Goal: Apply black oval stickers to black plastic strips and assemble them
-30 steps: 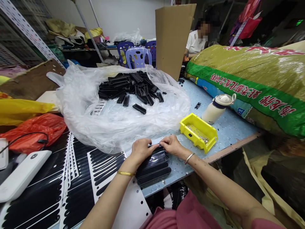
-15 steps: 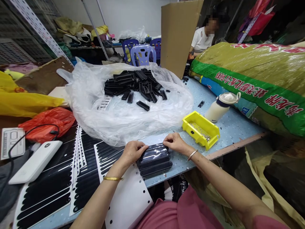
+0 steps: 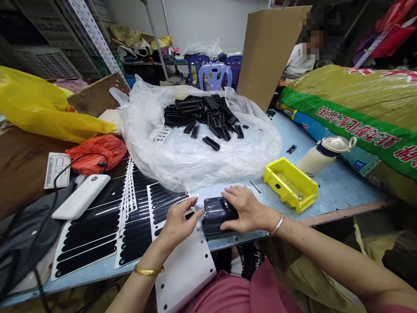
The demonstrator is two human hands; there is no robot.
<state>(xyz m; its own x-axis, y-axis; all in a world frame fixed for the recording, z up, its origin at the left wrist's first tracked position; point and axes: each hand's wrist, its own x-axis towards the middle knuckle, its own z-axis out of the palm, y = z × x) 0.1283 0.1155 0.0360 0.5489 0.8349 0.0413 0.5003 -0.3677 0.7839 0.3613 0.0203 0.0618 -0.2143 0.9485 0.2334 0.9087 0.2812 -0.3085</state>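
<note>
Several long black plastic strips with rounded ends (image 3: 211, 213) lie side by side near the table's front edge. My right hand (image 3: 246, 211) rests over their right part, fingers spread, palm down. My left hand (image 3: 179, 219) is just left of the strips, thumb and fingers apart, holding nothing. Beneath it lies a white backing sheet (image 3: 185, 265) with black strip stickers at its upper end. More sheets of black stickers (image 3: 87, 234) are spread to the left. The far ends of the strips are hidden under my right hand.
Beyond my hands, a clear plastic bag (image 3: 156, 161) bears a heap of black plastic parts (image 3: 208, 113). A yellow bin (image 3: 273, 182) with small metal pieces and a cream bottle (image 3: 314, 158) stand right. A white power bank (image 3: 81, 195) lies left; a large sack (image 3: 358, 95) fills the right side.
Both hands have left their pinch at the top strip. My right hand has opened flat over the strips, and my left has opened beside them. The view has turned left.
</note>
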